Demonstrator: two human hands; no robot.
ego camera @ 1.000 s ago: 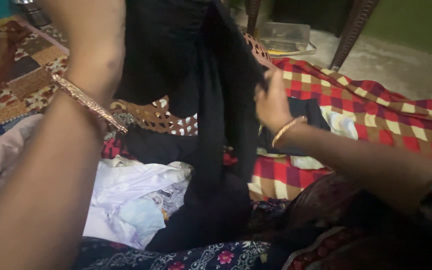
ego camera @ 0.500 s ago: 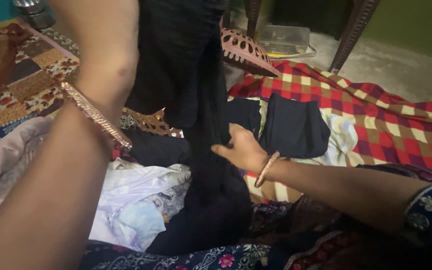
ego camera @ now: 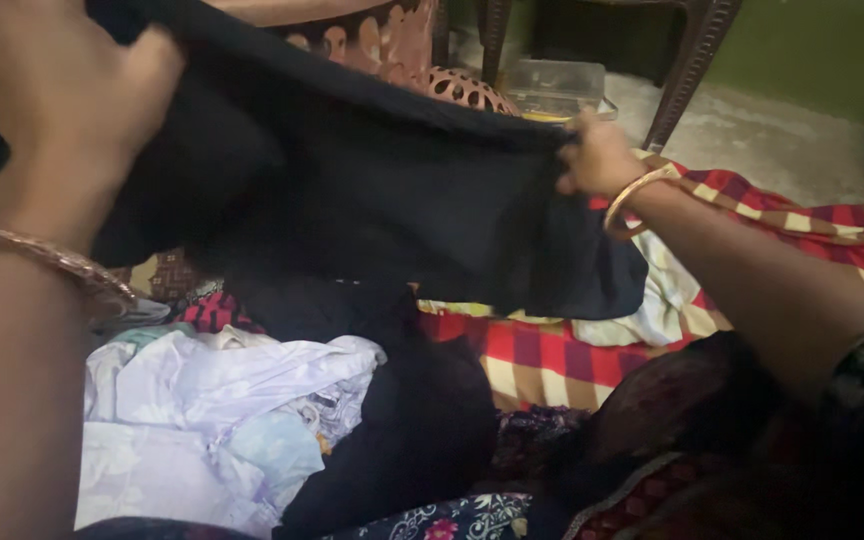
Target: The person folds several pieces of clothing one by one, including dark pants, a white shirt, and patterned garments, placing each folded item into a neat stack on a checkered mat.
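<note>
A red, cream and brown checked blanket covers the floor from the middle out to the right edge, much of it hidden under cloth and the person's arm. Above it a black garment is stretched wide across the upper half of the view, its top edge pulled taut between both hands; its lower part hangs down and merges with more black cloth below, so where one piece ends cannot be made out. The left hand, large and blurred near the upper left corner, is closed over the garment's top left edge. The right hand pinches the top right edge, its fingertips buried in the fabric. The two hands are held well apart. A heap of pale lilac and white clothes lies at the lower left, cut off by the left forearm. Behind the garment a pinkish perforated plastic basket shows only its rim. Further back a clear plastic box sits on the bare floor between dark chair legs. Each wrist carries a bangle.
</note>
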